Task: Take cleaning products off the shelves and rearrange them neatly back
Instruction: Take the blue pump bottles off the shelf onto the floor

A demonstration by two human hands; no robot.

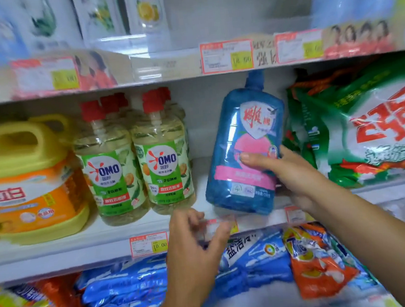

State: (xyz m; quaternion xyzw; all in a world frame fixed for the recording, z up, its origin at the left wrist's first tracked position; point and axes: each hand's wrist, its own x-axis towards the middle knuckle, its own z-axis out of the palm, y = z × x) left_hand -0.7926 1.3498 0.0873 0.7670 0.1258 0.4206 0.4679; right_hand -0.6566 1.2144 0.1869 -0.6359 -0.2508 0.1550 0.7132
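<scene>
Our right hand point(293, 170) wraps the lower right side of the blue bottle point(243, 147), thumb pressed flat across its pink label and fingers hidden behind, so the weight sits in one grip. The bottle is tilted, cap leaning right toward the upper shelf edge, its base just over the front lip of the middle shelf point(58, 249). We judge it is on its way into the bare gap on that shelf, the tilt letting the tall cap pass under the shelf above.

Left of the bottle stand the OMO bottles point(136, 159), upright in a tight block with red pumps forward; further left sits the yellow jug point(27, 178). Right of the bottle, and close against our knuckles, the green bags point(355, 125) slump on one another, which is likely why the bottle is held from that side.

Below the bottle, our left hand point(196, 237) is at the shelf edge, fingers half curled around a price tag point(217, 226). Motion blur hides the contact, so it may be pinching the tag or only steadying against the rail. Under the bottle's shelf lie the blue bags point(140, 291).
</scene>
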